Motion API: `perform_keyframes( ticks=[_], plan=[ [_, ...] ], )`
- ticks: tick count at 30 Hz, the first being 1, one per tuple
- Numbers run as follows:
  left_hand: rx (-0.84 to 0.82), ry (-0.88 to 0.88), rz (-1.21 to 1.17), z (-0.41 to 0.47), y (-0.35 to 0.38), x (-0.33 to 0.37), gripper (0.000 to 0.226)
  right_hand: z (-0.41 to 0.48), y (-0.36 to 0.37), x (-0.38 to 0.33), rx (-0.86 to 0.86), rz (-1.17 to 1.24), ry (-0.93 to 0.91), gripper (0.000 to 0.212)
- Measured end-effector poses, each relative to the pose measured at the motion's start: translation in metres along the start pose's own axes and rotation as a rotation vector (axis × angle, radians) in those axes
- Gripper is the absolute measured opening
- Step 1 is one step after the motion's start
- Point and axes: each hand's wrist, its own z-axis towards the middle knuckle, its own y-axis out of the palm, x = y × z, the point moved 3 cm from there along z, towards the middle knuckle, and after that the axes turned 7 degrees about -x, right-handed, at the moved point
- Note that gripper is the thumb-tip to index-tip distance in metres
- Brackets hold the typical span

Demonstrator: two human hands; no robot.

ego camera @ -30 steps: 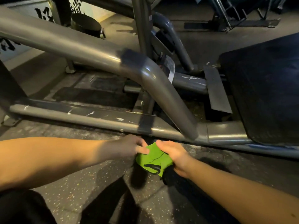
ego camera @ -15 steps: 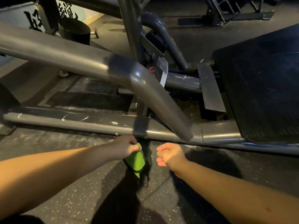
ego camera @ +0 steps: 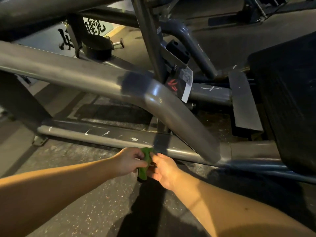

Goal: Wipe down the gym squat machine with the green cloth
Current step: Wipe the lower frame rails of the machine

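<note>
Loosely bunched green cloth (ego camera: pixel 143 172), bright, lower end dangling

Wall calligraphy (ego camera: pixel 96 28) — half-hidden, unreadable

Two bare hands, the left hand (ego camera: pixel 130 160) and the right hand (ego camera: pixel 164 170), and one green cloth (ego camera: pixel 144 162) are just in front of the squat machine's one floor rail (ego camera: pixel 106 139). Behind that rail are one bent grey tube (ego camera: pixel 102 82), one black footplate (ego camera: pixel 290 100) and one white label (ego camera: pixel 187 86).
</note>
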Motion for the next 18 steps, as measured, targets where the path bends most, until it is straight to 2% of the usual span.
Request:
perform_keyframes(
  ticks=[5, 9, 11, 14, 18],
  plan=[
    [-0.003, 0.085, -0.020, 0.016, -0.003, 0.001, 0.008, 0.019, -0.021, -0.002, 0.086, -0.051, -0.079, 0.023],
    [0.074, 0.125, 0.025, 0.051, -0.005, -0.009, 0.011, 0.031, -0.045, -0.001, 0.234, -0.054, -0.111, 0.026],
    [0.145, 0.166, 0.121, 0.069, -0.007, -0.016, 0.012, 0.033, -0.053, -0.003, 0.321, -0.088, -0.158, 0.019],
    [0.181, 0.241, 0.324, 0.096, -0.006, -0.034, 0.002, 0.027, -0.065, -0.007, 0.469, -0.233, -0.210, 0.016],
    [0.173, 0.438, 0.568, 0.120, -0.012, -0.042, 0.020, 0.011, -0.066, -0.019, 0.703, -0.483, -0.355, 0.017]
  ],
)
